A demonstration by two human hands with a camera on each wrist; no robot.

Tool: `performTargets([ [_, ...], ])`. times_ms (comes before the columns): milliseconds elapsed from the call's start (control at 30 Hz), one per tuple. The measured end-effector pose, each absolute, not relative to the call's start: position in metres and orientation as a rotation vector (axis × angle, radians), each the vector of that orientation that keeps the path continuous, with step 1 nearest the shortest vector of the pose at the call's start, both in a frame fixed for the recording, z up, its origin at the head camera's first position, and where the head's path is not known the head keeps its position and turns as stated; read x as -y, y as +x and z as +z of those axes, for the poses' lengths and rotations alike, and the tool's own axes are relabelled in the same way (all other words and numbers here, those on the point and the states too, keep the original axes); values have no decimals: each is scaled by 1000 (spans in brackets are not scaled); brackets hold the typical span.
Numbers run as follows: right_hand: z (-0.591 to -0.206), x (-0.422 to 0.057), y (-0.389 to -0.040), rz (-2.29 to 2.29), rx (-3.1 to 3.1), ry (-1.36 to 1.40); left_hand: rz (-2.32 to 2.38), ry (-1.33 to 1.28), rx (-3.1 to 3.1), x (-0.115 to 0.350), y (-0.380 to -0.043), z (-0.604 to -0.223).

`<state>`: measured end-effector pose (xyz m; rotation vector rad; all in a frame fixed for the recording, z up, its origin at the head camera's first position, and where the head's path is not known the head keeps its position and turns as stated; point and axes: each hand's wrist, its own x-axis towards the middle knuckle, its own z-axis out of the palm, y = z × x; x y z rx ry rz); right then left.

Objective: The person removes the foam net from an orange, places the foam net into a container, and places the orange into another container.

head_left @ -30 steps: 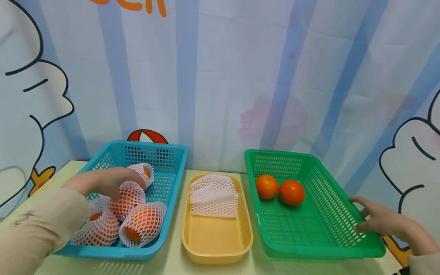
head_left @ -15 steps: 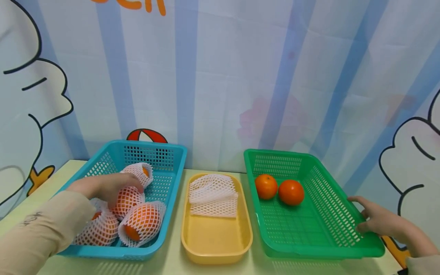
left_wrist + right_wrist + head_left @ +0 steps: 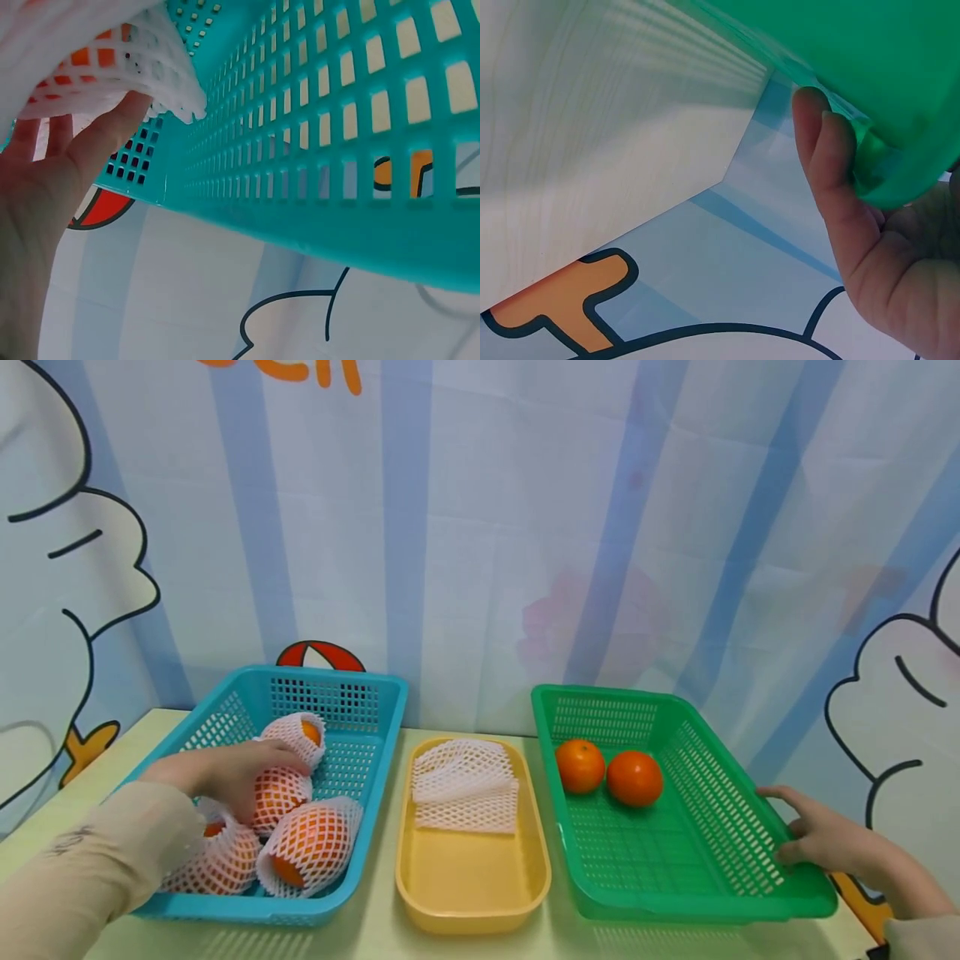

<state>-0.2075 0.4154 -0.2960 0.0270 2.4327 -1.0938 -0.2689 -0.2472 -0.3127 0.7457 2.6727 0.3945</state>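
Left hand [image 3: 238,770] covers part of a netted fruit [image 3: 283,800] inside the blue basket [image 3: 386,763], and the sleeve [image 3: 112,856] hides much of that basket's left edge. Scribble [image 3: 71,837] on it's too small to read. Right wrist view chops the right hand [image 3: 885,266]; head view loses the near edge of the table [image 3: 371,918].

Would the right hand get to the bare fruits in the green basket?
Likely yes, after letting go: the right hand grips the green basket, whose open top leaves both fruits uncovered.
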Motion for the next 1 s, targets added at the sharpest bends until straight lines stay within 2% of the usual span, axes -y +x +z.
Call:
performTargets([
  [533, -296, -416, -208, -1105, -2412, 24, 405, 531, -2691, 237, -268, -320],
  [1000, -298, -414, -209, -1068, -2461, 46, 333, 643, -2814, 236, -272, -330],
])
